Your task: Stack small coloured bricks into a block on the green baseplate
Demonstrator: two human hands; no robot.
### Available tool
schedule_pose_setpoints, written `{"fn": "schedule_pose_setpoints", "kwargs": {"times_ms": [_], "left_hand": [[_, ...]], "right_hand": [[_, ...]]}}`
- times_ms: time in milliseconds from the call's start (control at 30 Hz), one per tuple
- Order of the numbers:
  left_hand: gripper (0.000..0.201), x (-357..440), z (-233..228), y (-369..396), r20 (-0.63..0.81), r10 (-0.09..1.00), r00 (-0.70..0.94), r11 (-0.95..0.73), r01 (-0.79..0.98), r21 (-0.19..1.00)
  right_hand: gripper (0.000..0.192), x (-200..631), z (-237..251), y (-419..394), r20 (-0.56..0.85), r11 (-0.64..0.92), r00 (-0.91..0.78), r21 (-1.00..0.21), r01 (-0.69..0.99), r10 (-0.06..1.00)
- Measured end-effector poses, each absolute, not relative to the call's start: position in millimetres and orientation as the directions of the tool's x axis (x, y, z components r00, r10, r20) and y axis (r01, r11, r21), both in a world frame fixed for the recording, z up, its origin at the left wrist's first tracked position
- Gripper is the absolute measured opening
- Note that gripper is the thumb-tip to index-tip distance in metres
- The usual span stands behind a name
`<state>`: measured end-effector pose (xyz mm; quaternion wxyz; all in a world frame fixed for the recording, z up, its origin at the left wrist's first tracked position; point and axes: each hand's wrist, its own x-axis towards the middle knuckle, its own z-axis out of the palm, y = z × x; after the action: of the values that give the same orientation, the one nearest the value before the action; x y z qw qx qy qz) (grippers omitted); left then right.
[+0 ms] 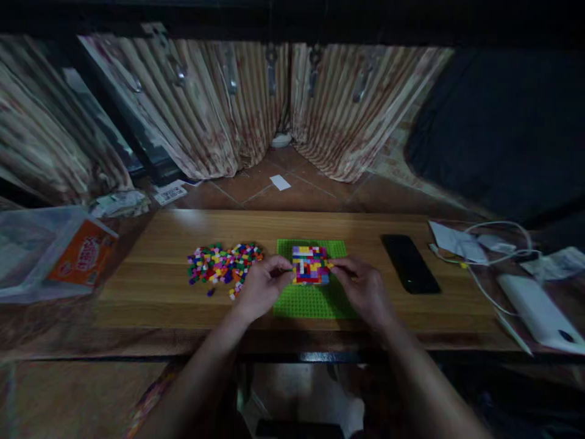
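My left hand (264, 286) is partly curled, its fingertips at the left edge of a multicoloured, roughly rectangular patch of small plastic bricks (309, 266), which sits on a green, studded plastic baseplate (304, 305). My right hand (365, 286) has thumb and forefinger nearly together at the patch's right edge; I can't tell whether either hand grips anything. A loose, multicoloured heap of tiny plastic bricks (217, 262) lies to my left on a brown, wood-grained board (146, 292)

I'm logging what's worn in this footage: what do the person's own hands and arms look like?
The left hand and right hand are ungloved. The left forearm and right forearm are bare, with no sleeve, watch or bracelet visible. It is too dim to rule out rings.
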<state>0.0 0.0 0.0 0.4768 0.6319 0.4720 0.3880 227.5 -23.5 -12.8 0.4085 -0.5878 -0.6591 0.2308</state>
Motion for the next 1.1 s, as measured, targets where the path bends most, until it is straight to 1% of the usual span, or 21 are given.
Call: {"fn": "schedule_pose_setpoints", "kwargs": {"times_ms": [200, 367, 633, 833, 967, 1100], "left_hand": [[0.002, 2, 0, -2, 0.020, 0.968, 0.249, -0.076, 0.215, 0.974], [0.004, 2, 0, -2, -0.009, 0.967, 0.256, -0.052, 0.230, 0.972], [0.002, 3, -3, -2, 0.039, 0.963, 0.267, -0.098, 0.211, 0.973], [0.002, 1, -2, -3, 0.048, 0.964, 0.261, -0.113, 0.240, 0.964], [0.002, 0, -3, -3, 0.049, 0.964, 0.263, -0.117, 0.250, 0.961], [0.002, -1, -2, -4, 0.057, 0.963, 0.262, -0.129, 0.267, 0.955]], "right_hand": [[0.018, 229, -11, -25, 0.264, 0.202, 0.012, -0.767, 0.609, 0.965], [0.018, 226, -11, -32, 0.251, 0.157, 0.066, -0.768, 0.620, 0.966], [0.016, 214, -13, -32, 0.211, 0.077, 0.130, -0.757, 0.649, 0.969], [0.014, 212, -16, -31, 0.183, 0.050, 0.156, -0.787, 0.615, 0.971], [0.016, 212, -19, -30, 0.142, 0.012, 0.178, -0.812, 0.583, 0.974], [0.017, 212, -21, -29, 0.137, 0.009, 0.186, -0.828, 0.561, 0.973]]}}
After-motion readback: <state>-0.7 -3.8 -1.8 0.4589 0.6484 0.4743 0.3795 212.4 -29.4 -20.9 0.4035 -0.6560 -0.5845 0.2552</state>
